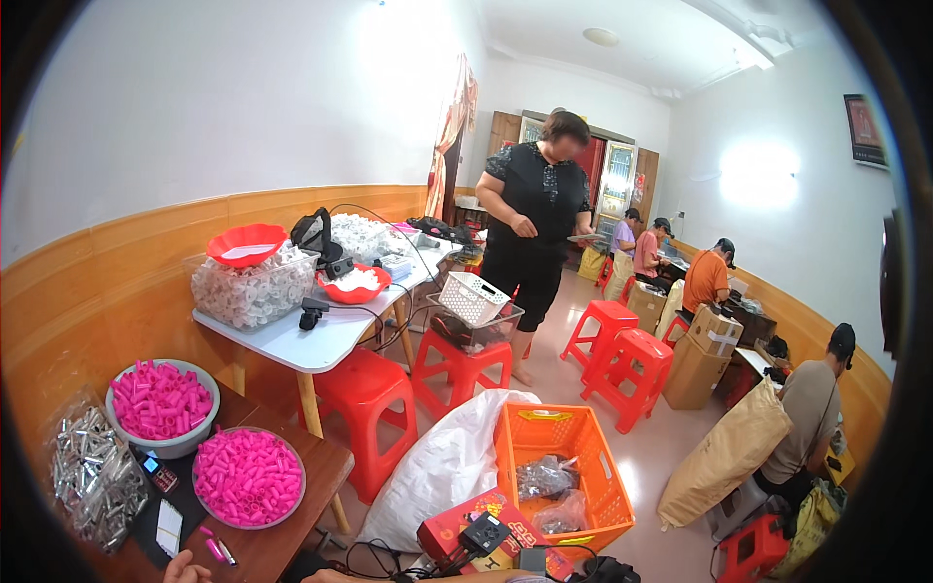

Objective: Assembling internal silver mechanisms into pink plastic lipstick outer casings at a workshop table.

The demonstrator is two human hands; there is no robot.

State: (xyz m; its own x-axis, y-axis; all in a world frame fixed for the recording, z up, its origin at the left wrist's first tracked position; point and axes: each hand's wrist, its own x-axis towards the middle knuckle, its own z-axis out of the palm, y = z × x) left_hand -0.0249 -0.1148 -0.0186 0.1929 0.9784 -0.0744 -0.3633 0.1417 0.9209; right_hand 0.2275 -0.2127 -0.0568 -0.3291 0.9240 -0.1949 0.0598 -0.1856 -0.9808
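While four people (pixel 708 282) sit along the right of the frame, our left hand (pixel 185 569) shows only its fingers at the lower left, over the edge of a brown table (pixel 316 468). We cannot tell whether it is open or closed, as the lower edge cuts off the palm. Just beside its fingers lie two loose pink tubes (pixel 213 549) and a silver-and-pink piece (pixel 226 552), near a white pad (pixel 168 530) on a dark mat (pixel 145 534). What appears to be our right hand (pixel 326 576) is a mere sliver at the lower edge; we cannot tell its grip either.

Farther up the table we see a grey bowl (pixel 177 449) and a second bowl (pixel 255 526) heaped with more such tubes, beside a clear bag (pixel 92 476) of silver parts and a small phone (pixel 161 474). At left of centre, a white table (pixel 282 348) bears a clear bin (pixel 277 309) of white parts and two red bowls (pixel 248 236).

At lower centre, a white sack (pixel 437 471) slumps just beside an orange crate (pixel 604 491) holding bagged parts (pixel 546 476). A person (pixel 535 194) in black stands at upper centre, head bent, beyond red stools (pixel 364 408).
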